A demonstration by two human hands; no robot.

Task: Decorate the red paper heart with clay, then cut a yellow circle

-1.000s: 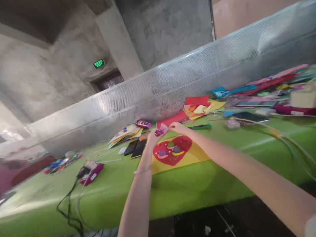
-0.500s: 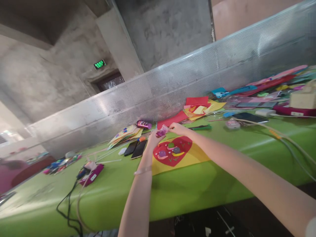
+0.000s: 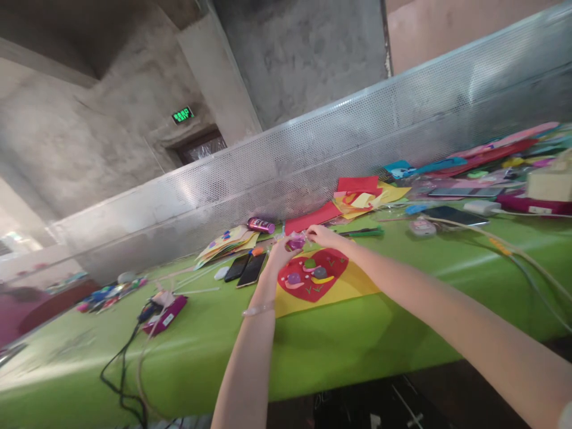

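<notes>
My left hand (image 3: pixel 280 252) is closed on a small purple lump in clear plastic wrapping (image 3: pixel 295 241), which looks like modelling clay. Close on its right side, my right hand (image 3: pixel 319 235) pinches with bent fingers at the edge of the clear wrapping. Just below both hands lies a yellow sheet (image 3: pixel 357 285) bearing a red paper heart (image 3: pixel 313 290). Rounded purple, green and grey clay shapes with pink and yellow strips sit on the heart, beside small green marks.
Two phones (image 3: pixel 251 271) and a stack of decorated cards (image 3: pixel 226 245) lie left of the hands, near a purple can (image 3: pixel 261 225). Red and yellow paper (image 3: pixel 357 193) is behind. Power strips with cables (image 3: pixel 165 314) lie at both sides. A perforated metal screen (image 3: pixel 250 173) borders the green table.
The purple lump in its wrapping has shifted slightly between my fingers. Both hands stay in nearly the same place, and the heart sheet has not moved.
</notes>
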